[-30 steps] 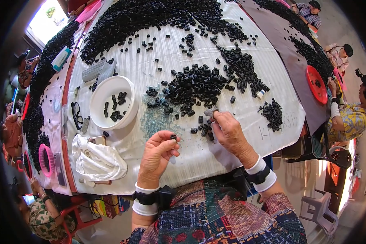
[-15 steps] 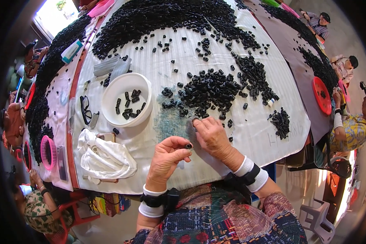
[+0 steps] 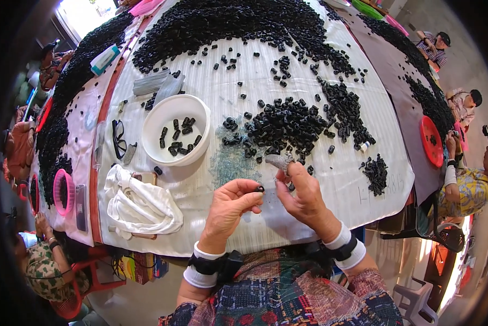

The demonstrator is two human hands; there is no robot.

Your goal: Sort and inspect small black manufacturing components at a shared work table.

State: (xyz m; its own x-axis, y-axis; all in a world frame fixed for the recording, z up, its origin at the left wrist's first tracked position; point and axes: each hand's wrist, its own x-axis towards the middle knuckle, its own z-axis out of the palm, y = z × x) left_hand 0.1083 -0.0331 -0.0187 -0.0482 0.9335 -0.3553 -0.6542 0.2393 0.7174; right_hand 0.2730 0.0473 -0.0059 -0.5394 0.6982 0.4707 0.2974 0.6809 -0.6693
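Observation:
My left hand (image 3: 230, 209) pinches a small black ring-like piece (image 3: 260, 189) between thumb and fingertips, just above the cloth. Close beside it on the right, my right hand (image 3: 303, 198) is raised with curled fingers. A grey, pointed cover (image 3: 280, 161) sits at its index fingertip; whether it is worn or held I cannot tell. Something dark shows between the thumb and the other fingers, too hidden to name. Beyond both hands lies a heap of short black hollow cylinders (image 3: 287, 125). Left of the heap, clear bluish bits (image 3: 236, 165) are scattered on the white cloth.
A white bowl (image 3: 150, 138) with several black cylinders stands at left, near glasses (image 3: 118, 140) and a bunched white cloth (image 3: 141, 201). A pile of thin black pieces (image 3: 375, 176) lies at right. A huge black pile (image 3: 227, 22) covers the far end. Other people sit along both sides.
My right hand has lifted off the edge of the heap and turned, bringing the grey tip into sight. My left hand still pinches the black piece. The whole view has shifted slightly.

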